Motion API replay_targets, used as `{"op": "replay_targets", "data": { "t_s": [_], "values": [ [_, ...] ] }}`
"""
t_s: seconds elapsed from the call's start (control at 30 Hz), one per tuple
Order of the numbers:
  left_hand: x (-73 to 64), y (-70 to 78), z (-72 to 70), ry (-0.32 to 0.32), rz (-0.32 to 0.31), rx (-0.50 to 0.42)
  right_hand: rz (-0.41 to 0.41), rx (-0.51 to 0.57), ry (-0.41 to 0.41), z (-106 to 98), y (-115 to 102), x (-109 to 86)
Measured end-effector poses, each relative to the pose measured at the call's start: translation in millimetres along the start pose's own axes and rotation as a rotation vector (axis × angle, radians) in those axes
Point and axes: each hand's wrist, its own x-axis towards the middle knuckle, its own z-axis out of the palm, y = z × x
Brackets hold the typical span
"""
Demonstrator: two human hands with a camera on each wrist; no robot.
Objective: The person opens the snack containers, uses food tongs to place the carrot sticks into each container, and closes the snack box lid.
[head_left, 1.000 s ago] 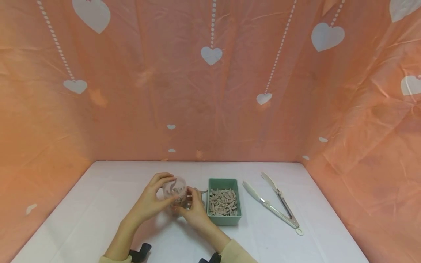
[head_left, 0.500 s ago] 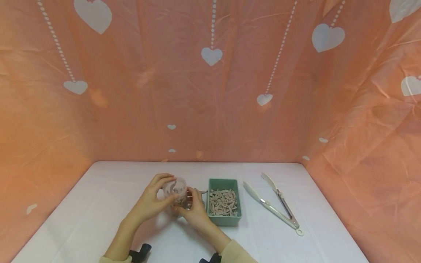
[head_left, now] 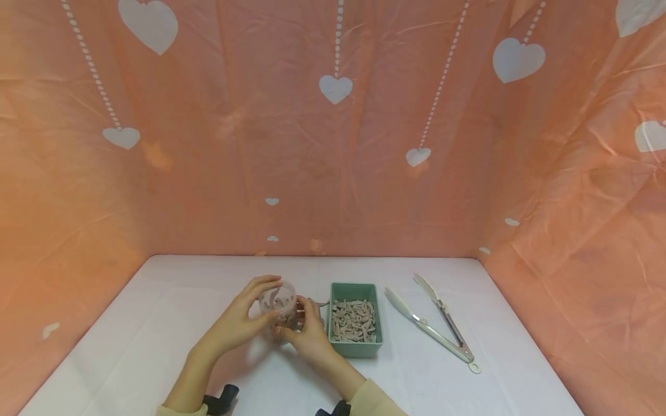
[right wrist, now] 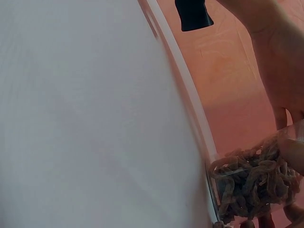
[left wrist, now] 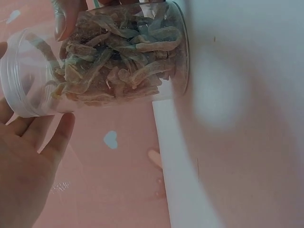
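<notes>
A clear plastic jar (head_left: 278, 297) with brownish-grey dried strips inside stands upright, its base at the white tabletop. In the left wrist view the strips (left wrist: 118, 57) fill much of the jar, and a clear ridged lid (left wrist: 14, 76) is on its top. My left hand (head_left: 241, 316) grips around the top of the jar, thumb at the near side and fingers at the far side. My right hand (head_left: 311, 338) holds the lower body from the right. In the right wrist view the jar's lower part (right wrist: 251, 185) shows beside the fingers.
A green rectangular tub (head_left: 356, 349) holding many similar strips (head_left: 354, 320) stands right of my right hand. A thin greyish piece (head_left: 322, 304) shows between them, its kind unclear. Spread-open metal tongs (head_left: 439, 335) lie farther right. Orange heart-patterned cloth (head_left: 333, 173) walls the table's back and sides.
</notes>
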Motion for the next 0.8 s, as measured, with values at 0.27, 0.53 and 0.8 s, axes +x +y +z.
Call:
{"op": "replay_targets", "data": {
  "t_s": [0.27, 0.53, 0.8],
  "values": [
    [0.2, 1.0, 0.6, -0.025, -0.020, -0.053, 0.009, -0.002, 0.007, 0.3, -0.3, 0.7],
    [1.2, 4.2, 0.2, 0.098, -0.121, 0.019, -0.003, -0.007, -0.002, -0.4, -0.1, 0.1],
    [1.2, -1.6, -1.3, 0.071, -0.103, 0.028, -0.009, -0.014, -0.003, -0.4, 0.0, 0.0]
  ]
}}
